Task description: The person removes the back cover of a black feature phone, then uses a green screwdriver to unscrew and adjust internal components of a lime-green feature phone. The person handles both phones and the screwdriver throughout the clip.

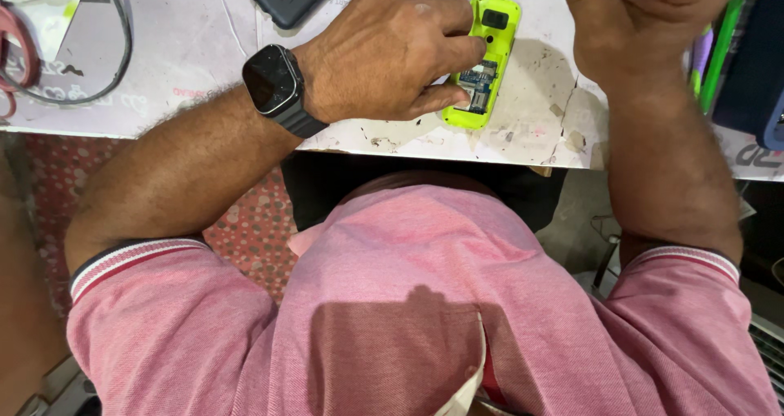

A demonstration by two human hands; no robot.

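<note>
The person wears a pink short-sleeved polo shirt (408,302) of fine-ribbed knit, with cuffs (131,257) edged in dark and white stripes on both sleeves. On the left wrist sits a smartwatch (272,80) with a dark rectangular face, rounded corners and a black band. Both forearms are bare below the sleeves, the left hand (384,48) and right hand (637,16) ungloved and without rings.
</note>
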